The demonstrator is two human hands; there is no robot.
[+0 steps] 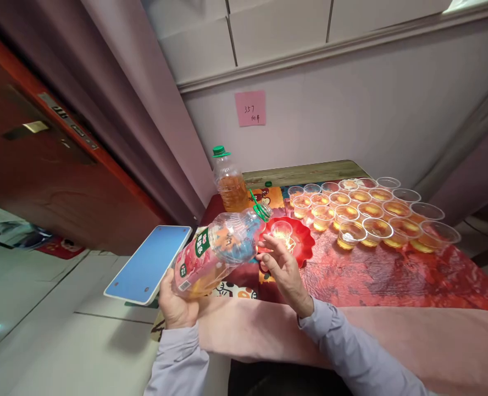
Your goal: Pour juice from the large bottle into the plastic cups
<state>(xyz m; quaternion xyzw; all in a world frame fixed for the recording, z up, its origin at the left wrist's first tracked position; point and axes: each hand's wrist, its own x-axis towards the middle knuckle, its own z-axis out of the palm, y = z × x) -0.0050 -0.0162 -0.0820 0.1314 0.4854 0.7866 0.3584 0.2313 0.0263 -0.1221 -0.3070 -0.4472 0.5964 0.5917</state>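
Observation:
My left hand [178, 300] is closed round the lower end of a large clear juice bottle [231, 242] with a pink label. The bottle leans to the right and holds some amber liquid low down. Its neck has a green ring with a green strap, and the mouth is uncapped. By the bottle's shoulder, my right hand [284, 269] has its fingers spread; whether the fingertips touch the plastic I cannot tell. Behind that hand, a red scalloped dish [306, 250] carries a clear cup [282, 228] and some thin pale strips.
Rows of clear plastic cups [347, 212] with amber drink cover the table's right side. A second juice bottle [231, 190], green-capped, stands at the back left. A loose green cap [268, 184] lies nearby. A blue board [149, 264] juts out left of the table; pink cloth [260, 324] covers the front edge.

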